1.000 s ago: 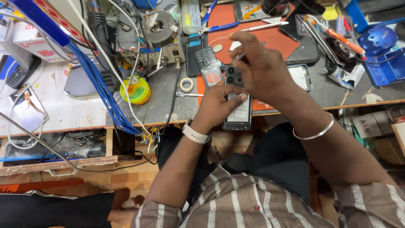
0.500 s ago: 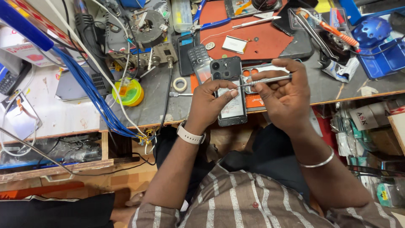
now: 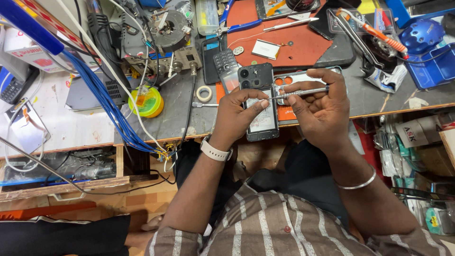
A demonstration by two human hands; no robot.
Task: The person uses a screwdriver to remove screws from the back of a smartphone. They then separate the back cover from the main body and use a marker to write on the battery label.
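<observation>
Now, left hand [image 3: 237, 114]: clamped around the opened phone [image 3: 259, 102].
Right hand [image 3: 320, 109]: fingers pinched on tweezers [image 3: 298, 93], tip held beside the left thumb.

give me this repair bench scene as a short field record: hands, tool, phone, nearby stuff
left hand: grips opened black smartphone, back facing up
right hand: holds slim silver metal tool, tip at the phone
surface: red rubber work mat on grey bench
nearby: dark keypad phone; yellow-green tape roll; blue cable bundle
</observation>
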